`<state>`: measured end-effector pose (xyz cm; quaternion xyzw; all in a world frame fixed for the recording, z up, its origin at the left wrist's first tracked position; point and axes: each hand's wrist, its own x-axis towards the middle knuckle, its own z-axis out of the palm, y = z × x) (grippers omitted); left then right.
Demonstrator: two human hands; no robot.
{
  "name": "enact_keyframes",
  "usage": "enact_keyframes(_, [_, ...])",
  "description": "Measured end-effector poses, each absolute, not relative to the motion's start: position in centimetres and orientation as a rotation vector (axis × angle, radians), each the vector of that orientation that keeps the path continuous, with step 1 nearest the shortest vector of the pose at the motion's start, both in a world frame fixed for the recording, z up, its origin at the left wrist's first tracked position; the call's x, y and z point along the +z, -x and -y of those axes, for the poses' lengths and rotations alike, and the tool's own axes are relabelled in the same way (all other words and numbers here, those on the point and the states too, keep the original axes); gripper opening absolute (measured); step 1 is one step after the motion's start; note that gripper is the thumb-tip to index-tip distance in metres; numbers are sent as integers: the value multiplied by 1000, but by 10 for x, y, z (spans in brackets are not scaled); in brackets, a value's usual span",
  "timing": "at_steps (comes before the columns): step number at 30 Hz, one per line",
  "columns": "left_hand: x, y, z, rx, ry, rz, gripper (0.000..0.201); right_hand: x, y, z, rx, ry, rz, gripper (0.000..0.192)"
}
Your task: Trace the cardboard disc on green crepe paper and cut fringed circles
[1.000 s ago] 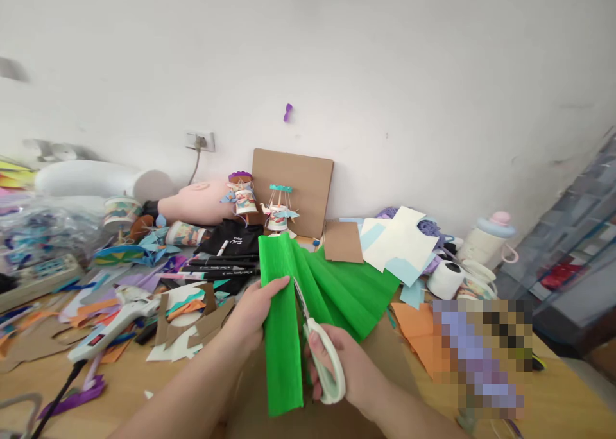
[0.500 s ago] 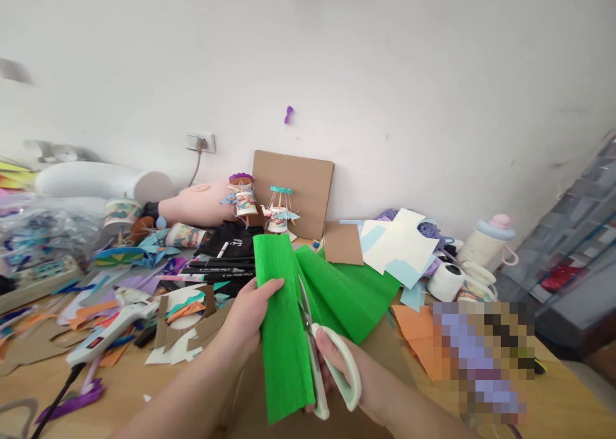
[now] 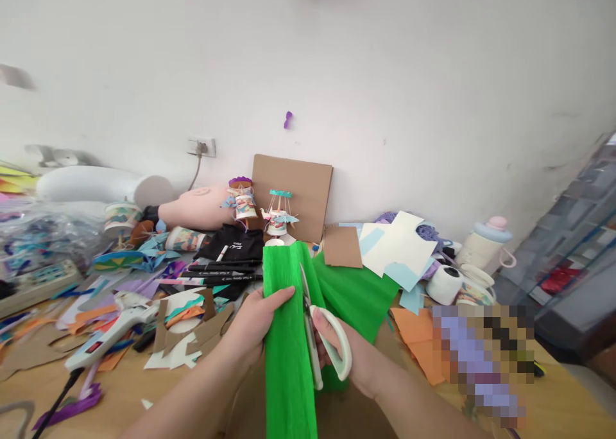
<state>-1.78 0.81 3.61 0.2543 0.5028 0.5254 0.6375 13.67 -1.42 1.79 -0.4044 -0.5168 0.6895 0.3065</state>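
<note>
My left hand (image 3: 255,318) grips a folded strip of bright green crepe paper (image 3: 287,362), thumb on its front face. My right hand (image 3: 344,346) is closed around the white handles of a pair of scissors (image 3: 337,349). The metal blades point up and away along the right edge of the strip, with green paper between or against them. A wider sheet of the same green paper (image 3: 356,294) spreads behind the scissors to the right. The fingers beneath the handles are partly hidden.
A glue gun (image 3: 99,343), paper scraps and black markers (image 3: 216,275) lie at left. Small carousel models (image 3: 278,214) stand before a cardboard sheet (image 3: 308,192). White thread (image 3: 446,284), orange paper (image 3: 418,339) and a bottle (image 3: 484,243) are at right.
The green strip has shifted slightly right and now reaches lower toward me. The scissors have moved a little up and left, their handles nearer together.
</note>
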Motion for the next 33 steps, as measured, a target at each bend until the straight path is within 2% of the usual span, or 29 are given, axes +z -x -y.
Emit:
enact_keyframes(12, [35, 19, -10, 1202, -604, -1168, 7, 12, -132, 9, 1747, 1018, 1406, 61])
enact_keyframes(18, [33, 21, -9, 1246, -630, -1192, 10, 7, -130, 11, 1521, 1160, 1479, 64])
enact_keyframes(25, [37, 24, -11, 1287, -605, -1145, 13, -6, -124, 12, 1782, 1210, 1377, 75])
enact_keyframes(33, [28, 25, -16, 1310, -574, -1145, 12, 1, -129, 11, 1935, 1134, 1317, 74])
